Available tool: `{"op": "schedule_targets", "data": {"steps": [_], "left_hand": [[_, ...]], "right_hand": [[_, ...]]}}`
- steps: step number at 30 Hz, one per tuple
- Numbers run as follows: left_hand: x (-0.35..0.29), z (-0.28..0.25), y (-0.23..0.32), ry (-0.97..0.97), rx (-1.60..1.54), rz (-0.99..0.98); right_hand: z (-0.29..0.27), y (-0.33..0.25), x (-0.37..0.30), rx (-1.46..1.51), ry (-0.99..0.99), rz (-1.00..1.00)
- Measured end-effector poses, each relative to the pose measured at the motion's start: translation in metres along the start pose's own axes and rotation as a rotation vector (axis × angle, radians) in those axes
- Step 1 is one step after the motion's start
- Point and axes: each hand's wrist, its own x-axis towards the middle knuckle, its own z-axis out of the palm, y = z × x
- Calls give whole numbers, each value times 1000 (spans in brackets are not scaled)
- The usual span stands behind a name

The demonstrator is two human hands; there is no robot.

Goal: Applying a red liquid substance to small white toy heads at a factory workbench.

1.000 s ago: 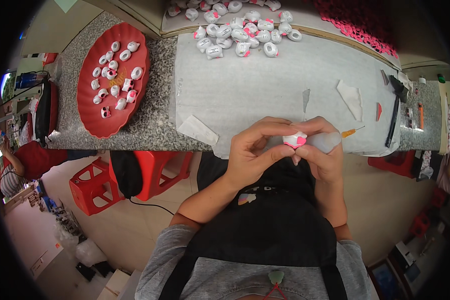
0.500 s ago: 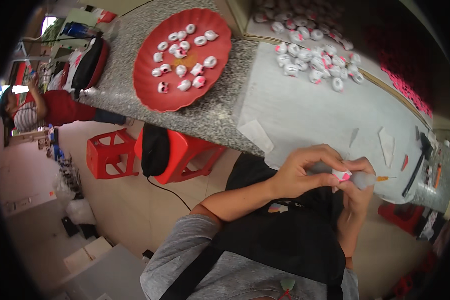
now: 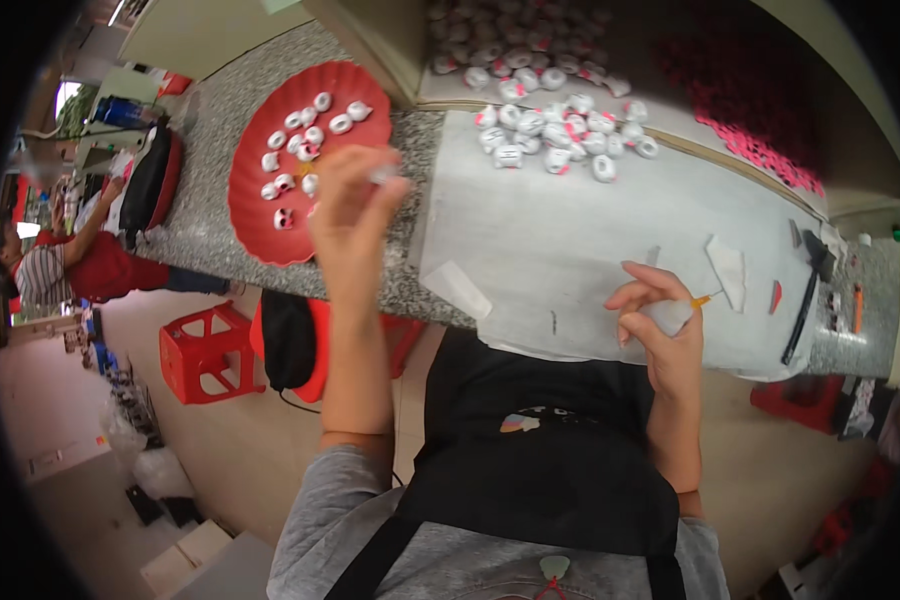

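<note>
My left hand [image 3: 355, 215] is raised over the right rim of a red scalloped plate [image 3: 255, 110]. Its thumb and fingers pinch a small whitish piece [image 3: 382, 174], blurred by motion. Several small white figures with pink and dark marks, such as this figure [image 3: 284, 218], sit spaced out on the plate; my hand hides part of them. Above the pale work sheet [image 3: 570, 240], my right hand [image 3: 665, 325] holds a small translucent squeeze bottle [image 3: 670, 316] with an orange needle tip pointing right. The bottle lies against the palm and thumb, with the forefinger stretched out.
A heap of white and pink pieces [image 3: 560, 130] covers the back of the sheet, with pink parts [image 3: 760, 150] in the bay behind. Paper scraps [image 3: 727, 272] and a black tool [image 3: 799, 325] lie at right. Red stools [image 3: 210, 350] stand below; a person in a red apron [image 3: 95, 265] works at far left.
My hands have parted. The left has swung up and left to the plate with the small white piece, while the right keeps the bottle over the sheet. The view has shifted too.
</note>
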Motion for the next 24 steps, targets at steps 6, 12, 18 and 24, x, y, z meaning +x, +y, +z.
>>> {"op": "schedule_targets", "data": {"steps": [6, 12, 18, 24], "left_hand": [[27, 49, 3, -240, 516, 457], [61, 165, -14, -382, 690, 572], [50, 175, -23, -642, 826, 598], [29, 151, 0, -606, 427, 394]], "right_hand": [[-13, 2, -10, -10, 124, -95], [-23, -2, -23, 68, 57, -141], [-39, 1, -34, 68, 90, -88], [-43, -4, -32, 97, 63, -116]]}}
